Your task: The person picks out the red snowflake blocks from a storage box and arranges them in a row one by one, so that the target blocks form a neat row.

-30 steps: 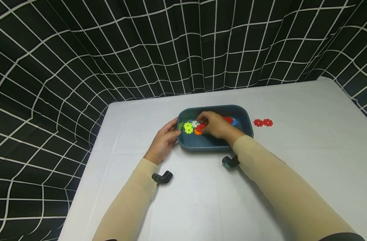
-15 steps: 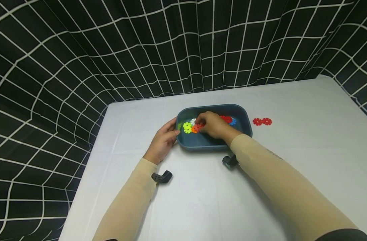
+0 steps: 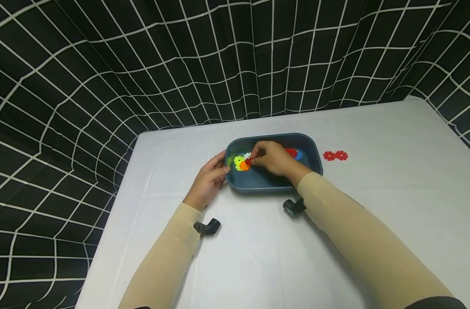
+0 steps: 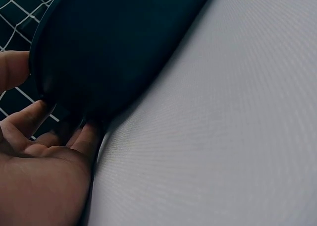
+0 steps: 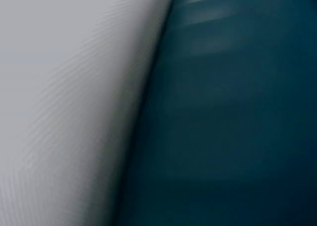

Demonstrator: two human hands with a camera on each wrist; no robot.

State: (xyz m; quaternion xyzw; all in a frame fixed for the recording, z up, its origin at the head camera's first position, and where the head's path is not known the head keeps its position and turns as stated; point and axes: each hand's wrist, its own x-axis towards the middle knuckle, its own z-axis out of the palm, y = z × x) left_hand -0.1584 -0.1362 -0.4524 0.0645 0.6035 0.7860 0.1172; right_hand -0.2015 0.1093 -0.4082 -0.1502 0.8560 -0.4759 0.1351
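A dark blue plastic bin stands on the white cloth. My left hand grips its left end, thumb at the rim and the other fingers against the outer wall; the left wrist view shows these fingers from below. Inside the bin, my right hand pinches a red notched plastic disc, seen nearly edge-on. Close to its fingertips lie yellow-green discs, an orange disc and a white disc. Red discs and a blue disc are partly hidden behind this hand.
Two red notched discs lie side by side on the cloth, right of the bin. A black curtain with a white grid hangs behind the table. The right wrist view holds only cloth and the bin's outer wall.
My right hand has drawn a red disc off the orange one and turned it edge-on. The orange disc has shifted left against the yellow-green ones. My left hand stays on the bin.
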